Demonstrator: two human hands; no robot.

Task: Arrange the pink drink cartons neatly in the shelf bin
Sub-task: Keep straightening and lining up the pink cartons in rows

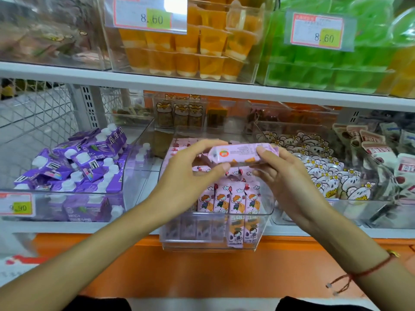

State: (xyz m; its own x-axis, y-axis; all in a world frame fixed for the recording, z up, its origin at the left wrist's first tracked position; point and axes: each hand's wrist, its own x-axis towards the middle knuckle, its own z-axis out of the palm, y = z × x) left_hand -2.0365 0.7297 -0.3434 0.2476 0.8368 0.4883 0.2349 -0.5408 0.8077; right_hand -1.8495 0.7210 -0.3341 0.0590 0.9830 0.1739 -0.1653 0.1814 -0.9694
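Nearest, the left hand point(190, 167) and the right hand point(283, 173) share one pink drink carton point(241, 153), held lying sideways above the clear shelf bin point(265, 223). The left fingers and thumb pinch its left end; the right thumb sits on top of its right end with the fingers curled beneath. A red string bracelet point(368, 271) circles the right wrist.

The carton looks like a small, light paperboard pack: stiff along its edges, likely to dent if its broad faces are squeezed, and probably a little slick from the printed coating. Holding it by the two ends, as now, seems the safest grip, and one hand on the narrow sides should be enough to lower it in.

Just below, a row of upright pink cartons point(230, 199) stands against the bin's near wall (cartoon faces outward), while others point(179, 149) lie loose further back. These stragglers, and the bin's tall clear walls, are what the held carton must get past.

Left, a bin of purple capped cartons point(85, 158) sits in a jumble; right, a bin of white flower-print snack packs point(323, 173). Far above, tubs of orange jelly cups point(184, 50) and green jelly cups point(325, 63) carry price tags point(151, 14).
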